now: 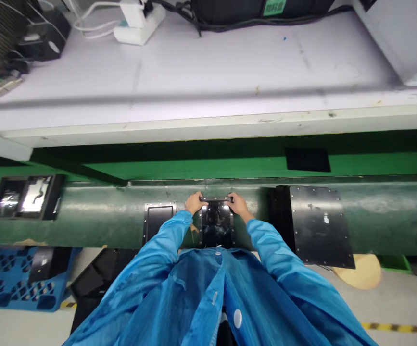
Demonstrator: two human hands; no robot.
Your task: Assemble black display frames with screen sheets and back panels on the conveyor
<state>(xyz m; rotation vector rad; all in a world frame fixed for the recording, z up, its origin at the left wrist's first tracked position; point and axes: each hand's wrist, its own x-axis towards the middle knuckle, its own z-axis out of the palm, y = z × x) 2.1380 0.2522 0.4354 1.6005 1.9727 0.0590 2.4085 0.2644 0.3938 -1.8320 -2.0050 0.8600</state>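
A black rectangular panel (217, 226) with a glossy face and small studs along its edges lies on the green bench in front of my body. My left hand (195, 203) grips its far left corner, fingers curled at the rim and thumb on the face. At the far right corner my right hand (239, 205) closes on the same panel in a like way. The near end of the panel is partly hidden by my blue coat. Left of it lies a second black framed panel (159, 218), partly covered by my left sleeve.
Stacked black panels (322, 223) stand on the green bench (385, 211) to the right. A black tray (26, 197) with shiny inserts sits at the left. The white shelf (208, 77) overhangs the far side. A blue pallet (24, 276) and a round stool (361, 273) are on the near floor.
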